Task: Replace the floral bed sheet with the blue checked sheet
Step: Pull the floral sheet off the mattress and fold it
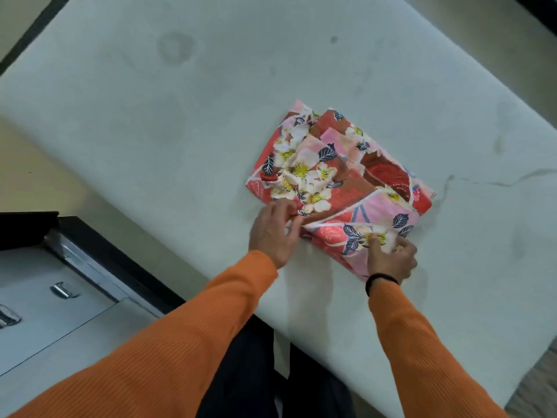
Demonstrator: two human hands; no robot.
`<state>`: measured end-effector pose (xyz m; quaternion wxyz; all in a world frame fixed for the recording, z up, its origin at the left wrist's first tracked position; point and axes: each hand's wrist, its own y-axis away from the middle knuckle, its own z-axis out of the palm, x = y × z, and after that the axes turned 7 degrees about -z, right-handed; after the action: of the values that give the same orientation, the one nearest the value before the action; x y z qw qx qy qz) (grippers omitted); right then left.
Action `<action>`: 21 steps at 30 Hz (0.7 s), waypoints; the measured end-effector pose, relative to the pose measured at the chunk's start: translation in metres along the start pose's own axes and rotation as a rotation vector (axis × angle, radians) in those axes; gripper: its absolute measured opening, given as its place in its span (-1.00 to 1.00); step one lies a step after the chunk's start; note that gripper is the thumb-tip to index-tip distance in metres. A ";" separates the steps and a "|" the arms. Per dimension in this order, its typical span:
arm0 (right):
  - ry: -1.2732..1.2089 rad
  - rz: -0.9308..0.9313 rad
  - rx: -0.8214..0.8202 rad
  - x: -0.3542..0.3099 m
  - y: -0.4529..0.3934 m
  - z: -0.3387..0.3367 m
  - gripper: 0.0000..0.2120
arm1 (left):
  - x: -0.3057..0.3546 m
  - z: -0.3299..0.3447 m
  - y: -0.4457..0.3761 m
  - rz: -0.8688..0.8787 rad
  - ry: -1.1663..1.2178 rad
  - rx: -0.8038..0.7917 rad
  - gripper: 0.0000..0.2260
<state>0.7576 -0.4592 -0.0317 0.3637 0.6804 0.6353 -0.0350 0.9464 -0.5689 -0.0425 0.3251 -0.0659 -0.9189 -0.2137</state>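
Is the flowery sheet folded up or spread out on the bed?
Folded up. The floral sheet lies as a small layered bundle on the bare mattress, and the left hand and right hand grip its near edge.

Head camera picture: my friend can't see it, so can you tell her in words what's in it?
Two hands grip the near edge of a folded floral sheet lying on a bare, stained mattress: the left hand at its left corner, the right hand pinching its front fold. The person wears orange sleeves; a grey cabinet stands at the left.
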 end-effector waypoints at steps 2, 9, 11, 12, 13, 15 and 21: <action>-0.155 0.174 -0.091 0.014 -0.004 -0.004 -0.25 | 0.015 0.013 -0.002 0.228 -0.143 -0.185 -0.58; -0.412 0.206 -0.132 0.007 -0.008 -0.014 -0.56 | 0.006 0.054 -0.008 0.248 -0.476 -0.629 0.13; -0.456 0.115 -0.146 -0.016 0.003 -0.014 -0.61 | -0.001 0.056 -0.002 0.262 -0.503 -0.619 0.18; -0.465 0.058 -0.156 -0.030 0.011 -0.012 -0.58 | -0.002 0.053 0.003 0.256 -0.504 -0.598 0.16; -0.446 -0.005 -0.172 -0.045 0.022 -0.008 -0.55 | -0.004 0.052 0.008 0.232 -0.489 -0.566 0.11; -0.433 -0.109 -0.224 -0.070 0.044 0.006 -0.47 | -0.004 0.046 0.016 0.108 -0.355 -0.465 0.04; -0.207 -0.410 -0.385 -0.124 0.107 0.071 -0.42 | 0.010 0.021 0.012 -0.404 0.389 -0.396 -0.37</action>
<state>0.8588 -0.5942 0.0277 0.5343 0.4492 0.7139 -0.0561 0.9293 -0.5490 -0.0464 0.4264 0.0976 -0.7748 -0.4565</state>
